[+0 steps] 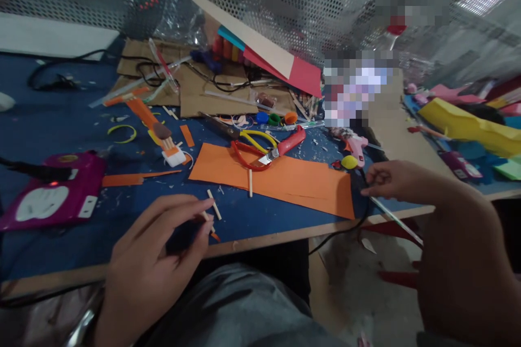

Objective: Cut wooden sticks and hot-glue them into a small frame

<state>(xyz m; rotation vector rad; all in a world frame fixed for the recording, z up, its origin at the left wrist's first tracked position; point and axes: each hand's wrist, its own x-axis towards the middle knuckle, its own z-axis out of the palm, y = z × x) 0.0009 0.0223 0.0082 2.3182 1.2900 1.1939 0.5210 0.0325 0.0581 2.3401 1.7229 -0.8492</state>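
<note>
My left hand (157, 255) pinches a short wooden stick (207, 217) between thumb and fingertips above the table's front edge. Another short stick (215, 205) lies just beyond the fingertips. At the right, the fingers of my right hand (382, 180) are curled closed beside the pink glue gun (357, 150) and its black cord; what they grip, if anything, is hard to make out. A clear glue stick (396, 220) juts over the table edge below that hand. Between my hands lies an orange paper sheet (309, 184), with one stick (251, 183) across its near edge.
Red-handled cutters (287, 143) and yellow-handled scissors (228, 129) rest at the orange sheet's far edge. A purple box (52, 190) with a plugged-in cable is at left. Cardboard (220, 97), coloured paper (305, 75) and paint caps (273, 118) lie farther back. Yellow sheets (468, 124) are at right.
</note>
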